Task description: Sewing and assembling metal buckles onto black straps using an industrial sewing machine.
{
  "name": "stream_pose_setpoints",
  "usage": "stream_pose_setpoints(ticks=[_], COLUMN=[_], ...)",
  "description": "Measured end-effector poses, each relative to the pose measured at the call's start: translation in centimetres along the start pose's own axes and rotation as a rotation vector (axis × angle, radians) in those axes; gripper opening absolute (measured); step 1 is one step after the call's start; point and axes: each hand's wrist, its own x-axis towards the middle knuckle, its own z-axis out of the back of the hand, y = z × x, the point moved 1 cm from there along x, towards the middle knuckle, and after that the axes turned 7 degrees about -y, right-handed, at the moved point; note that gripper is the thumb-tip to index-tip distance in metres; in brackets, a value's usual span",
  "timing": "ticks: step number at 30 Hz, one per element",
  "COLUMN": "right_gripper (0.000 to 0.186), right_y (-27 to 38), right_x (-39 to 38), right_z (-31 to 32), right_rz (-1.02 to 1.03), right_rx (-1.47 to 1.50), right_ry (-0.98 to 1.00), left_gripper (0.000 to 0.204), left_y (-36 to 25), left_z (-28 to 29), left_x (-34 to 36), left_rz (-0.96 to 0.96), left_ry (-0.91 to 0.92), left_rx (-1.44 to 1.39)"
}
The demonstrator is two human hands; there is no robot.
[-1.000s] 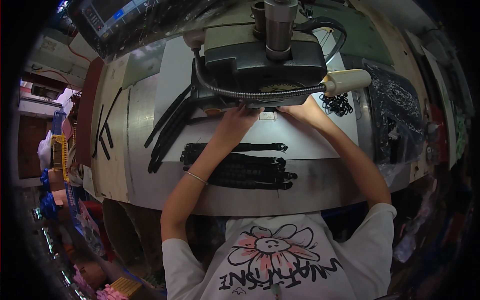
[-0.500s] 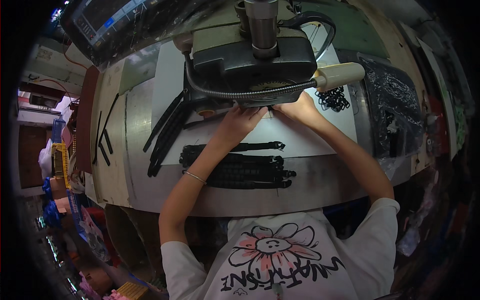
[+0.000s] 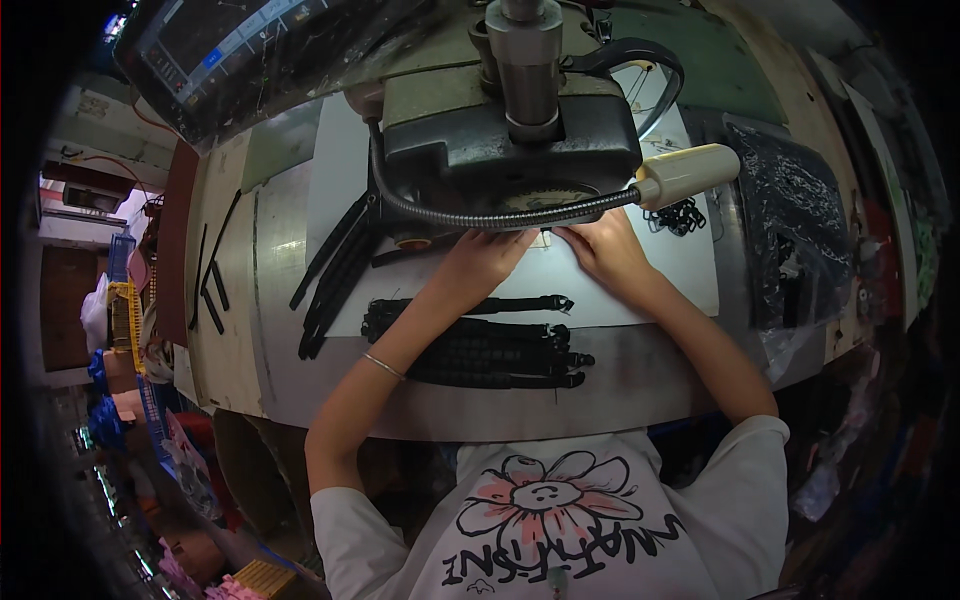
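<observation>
My left hand [image 3: 490, 258] and my right hand [image 3: 607, 250] meet under the front of a dark sewing machine head [image 3: 510, 165]. Their fingers are bent inward, with the tips partly hidden by the machine. A small dark piece shows between them, too covered to make out fully. One black strap [image 3: 397, 256] lies to the left and runs toward my left hand. Below my wrists, a bundle of black webbing straps [image 3: 490, 352] with small end fittings lies near the table edge, partly under my left forearm.
More black straps [image 3: 335, 275] hang together left of the machine, and thin black strips [image 3: 212, 270] lie farther left. Black rings or buckles [image 3: 677, 216] are heaped at right, beside a plastic bag [image 3: 790, 220]. A flexible-neck lamp [image 3: 690, 176] crosses the machine's front. A screen [image 3: 230, 50] stands at upper left.
The view has tilted slightly, so the machine and both hands appear lower. My right hand's fingers look more bent. Both hands stay together under the machine head.
</observation>
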Motion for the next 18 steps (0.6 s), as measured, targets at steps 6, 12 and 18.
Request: stream_pose_setpoints(ticks=[6,12,18], right_gripper=[0.017,0.013,0.013], right_y=[-0.1,0.1,-0.1], right_x=[0.0,-0.1,0.1], right_z=[-0.3,-0.1,-0.1], right_rz=[-0.035,-0.080,-0.092], right_rx=[-0.008,0.026,0.008], right_ry=[0.011,0.013,0.019], left_gripper=[0.053,0.054,0.057], left_y=[-1.2,-1.8,-2.1], left_z=[1.2,1.6,1.8], left_x=[-0.1,0.1,0.4], left_rz=[0.111,0.114,0.169], left_ry=[0.122,0.184,0.170], left_rx=[-0.010,0.051,0.047])
